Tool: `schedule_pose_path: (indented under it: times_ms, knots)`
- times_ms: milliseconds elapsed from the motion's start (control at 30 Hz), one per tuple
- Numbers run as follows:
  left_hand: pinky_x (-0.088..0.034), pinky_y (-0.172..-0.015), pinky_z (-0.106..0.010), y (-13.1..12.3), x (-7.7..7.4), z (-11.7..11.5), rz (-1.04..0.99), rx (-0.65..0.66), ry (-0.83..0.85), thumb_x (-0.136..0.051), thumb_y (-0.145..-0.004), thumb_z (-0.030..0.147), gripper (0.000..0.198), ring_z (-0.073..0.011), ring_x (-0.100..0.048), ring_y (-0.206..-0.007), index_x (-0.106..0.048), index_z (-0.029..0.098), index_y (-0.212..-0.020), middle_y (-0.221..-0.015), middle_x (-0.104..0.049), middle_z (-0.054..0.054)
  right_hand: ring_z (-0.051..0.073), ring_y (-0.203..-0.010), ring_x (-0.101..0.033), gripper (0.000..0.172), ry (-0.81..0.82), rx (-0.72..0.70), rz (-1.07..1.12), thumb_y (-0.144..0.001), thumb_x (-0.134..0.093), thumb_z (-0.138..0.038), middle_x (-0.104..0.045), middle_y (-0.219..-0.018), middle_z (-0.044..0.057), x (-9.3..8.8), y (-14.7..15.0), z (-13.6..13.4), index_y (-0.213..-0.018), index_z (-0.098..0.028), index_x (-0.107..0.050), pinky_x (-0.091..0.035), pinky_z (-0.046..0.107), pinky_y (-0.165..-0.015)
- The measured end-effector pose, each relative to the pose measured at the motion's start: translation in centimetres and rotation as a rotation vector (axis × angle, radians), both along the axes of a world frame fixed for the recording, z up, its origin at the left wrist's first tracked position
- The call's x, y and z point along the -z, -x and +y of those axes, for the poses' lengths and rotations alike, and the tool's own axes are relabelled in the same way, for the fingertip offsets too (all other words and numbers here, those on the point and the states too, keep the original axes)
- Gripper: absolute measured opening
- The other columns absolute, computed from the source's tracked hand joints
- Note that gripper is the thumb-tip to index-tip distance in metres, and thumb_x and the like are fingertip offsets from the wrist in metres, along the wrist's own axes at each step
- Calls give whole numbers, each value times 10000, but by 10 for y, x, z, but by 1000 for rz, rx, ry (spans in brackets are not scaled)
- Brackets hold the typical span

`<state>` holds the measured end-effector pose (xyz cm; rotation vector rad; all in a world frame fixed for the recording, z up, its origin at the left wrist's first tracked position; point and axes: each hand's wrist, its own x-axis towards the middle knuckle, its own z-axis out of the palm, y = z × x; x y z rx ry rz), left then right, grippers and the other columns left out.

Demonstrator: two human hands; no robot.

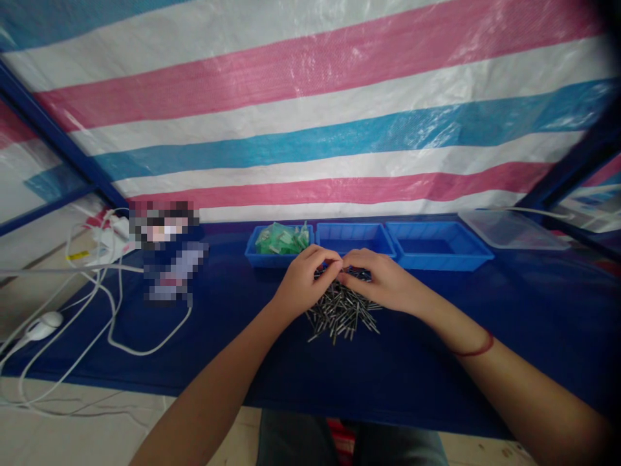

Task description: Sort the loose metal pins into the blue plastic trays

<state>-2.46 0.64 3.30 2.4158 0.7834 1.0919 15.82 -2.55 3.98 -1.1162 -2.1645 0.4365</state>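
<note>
A loose pile of thin metal rods (342,317), several of them pointing every way, lies on the dark blue table. Over its far side my left hand (305,278) and my right hand (383,279) meet fingertip to fingertip. The thumb and fingers of each hand are pinched together; whatever is between them is too small or hidden to name. Just beyond the hands stands a row of blue plastic bins. Green plastic packets (281,239) fill the left bin (264,261), partly behind my left hand. The middle bin (356,232) is partly covered by my hands.
The right bin (444,260) stands beside the middle one, with a clear plastic lid (514,230) to its right. White cables (116,323) and a white plug (46,325) tangle at the left, near pixelated items. A striped plastic sheet (310,136) hangs behind the table (388,382).
</note>
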Motion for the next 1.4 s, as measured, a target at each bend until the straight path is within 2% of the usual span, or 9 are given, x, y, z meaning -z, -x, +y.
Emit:
schedule_pose_path:
  times_ms: [200,467,700,867,967,1067,1167,1267,1400]
  knots:
    - [-473,-711,-273,-5,2,-3,-104,-51,53,-599,-863,271,112,-133,-587,-764,-632,192,-935,-864,-650,-29,173,-728,-577,230,65,64,169,-880,-526,-369,-682,-785,33,-1,2,-2,-803,-227,-690,-424,326,-689]
    - [-460,-702,-268,-3,-3,-3,-180,-87,16,-569,-884,240,88,-117,-573,-751,-622,193,-935,-888,-646,-24,160,-685,-566,306,265,101,365,-842,-565,-467,-691,-843,44,4,0,3,-876,-190,-691,-449,323,-645]
    - [-469,-716,-284,-2,0,0,-128,-121,3,-537,-896,239,109,-131,-567,-764,-617,188,-951,-907,-633,-39,151,-687,-554,251,137,193,565,-784,-656,-449,-645,-788,28,5,2,3,-839,-204,-642,-441,313,-643]
    - [-475,-768,-302,-3,3,0,-56,-72,-1,-480,-923,247,149,-158,-579,-845,-610,178,-903,-888,-622,-51,138,-599,-482,269,11,268,375,-827,-601,-465,-583,-684,13,2,4,-3,-752,-206,-601,-376,296,-568]
    - [-464,-822,-332,-3,3,0,-27,-108,-30,-468,-930,254,165,-173,-583,-881,-608,176,-972,-921,-626,-60,147,-609,-493,281,-64,319,335,-853,-568,-460,-597,-688,23,2,2,3,-734,-207,-597,-378,300,-584]
    - [-458,-836,-343,-1,0,0,-34,-181,-39,-475,-931,265,231,-171,-585,-865,-571,175,-1119,-941,-624,-59,173,-681,-544,252,-224,465,318,-868,-555,-430,-645,-768,50,4,-6,18,-798,-198,-624,-398,317,-647]
    - [-453,-823,-335,3,-6,2,-4,-187,-50,-484,-921,256,198,-166,-580,-845,-593,184,-1069,-920,-634,-48,240,-813,-570,261,-350,614,106,-861,-564,-429,-681,-850,82,9,-17,32,-885,-187,-659,-378,377,-742]
    - [-430,-822,-333,8,-14,2,147,-75,-78,-515,-870,183,112,-167,-571,-838,-625,190,-889,-876,-649,-27,299,-922,-555,306,-366,679,-78,-844,-578,-455,-693,-896,92,12,-23,34,-961,-189,-674,-347,405,-763]
    - [-397,-791,-329,12,-20,-3,372,100,-103,-557,-802,160,101,-166,-552,-798,-648,199,-820,-802,-643,-7,257,-851,-573,258,-360,618,-52,-876,-527,-382,-689,-851,83,9,-22,20,-934,-182,-679,-371,388,-766]
